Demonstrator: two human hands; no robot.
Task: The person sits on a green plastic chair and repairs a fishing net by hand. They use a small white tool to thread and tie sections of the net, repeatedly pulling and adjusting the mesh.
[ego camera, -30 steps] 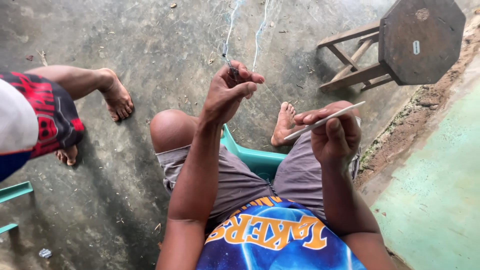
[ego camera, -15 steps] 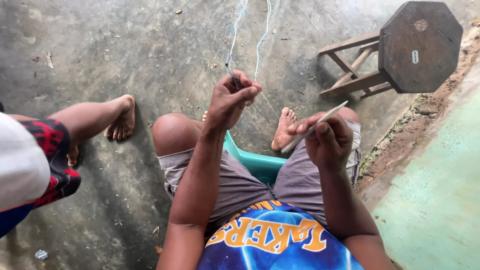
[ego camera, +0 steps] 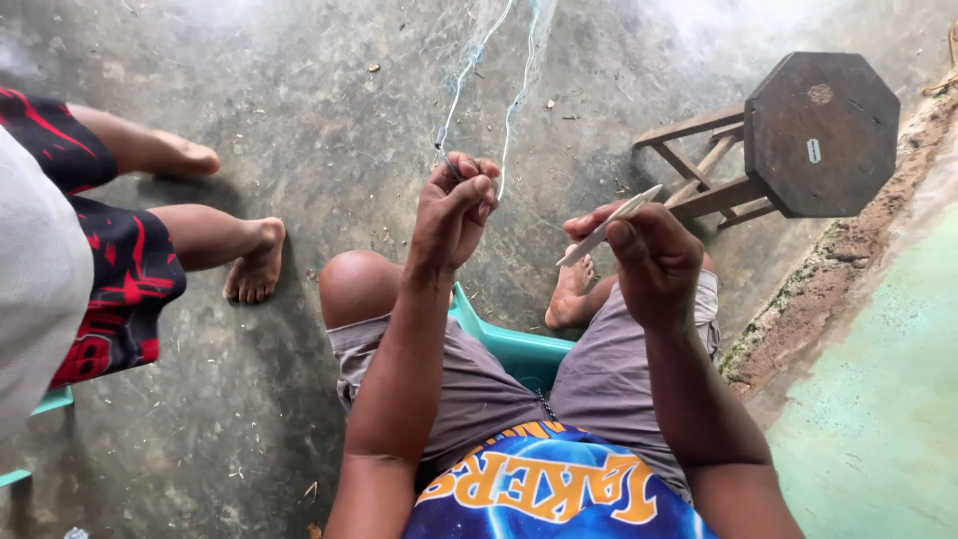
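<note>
Up front, left hand (ego camera: 457, 205) pinches thin pale netting twine (ego camera: 469, 70), strands running away from fingers toward floor. Right hand (ego camera: 649, 255) closed on slim flat netting needle (ego camera: 609, 227), gripped near rear end. Twine likely light, limp, slippery; needle light, stiff. Wooden stool (ego camera: 818, 135) beyond right hand.

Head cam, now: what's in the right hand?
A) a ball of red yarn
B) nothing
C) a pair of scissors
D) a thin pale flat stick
D: the right hand pinches a thin pale flat stick that angles up and to the right, while the left hand grips the fine net strands running up and away over the concrete floor.
</note>
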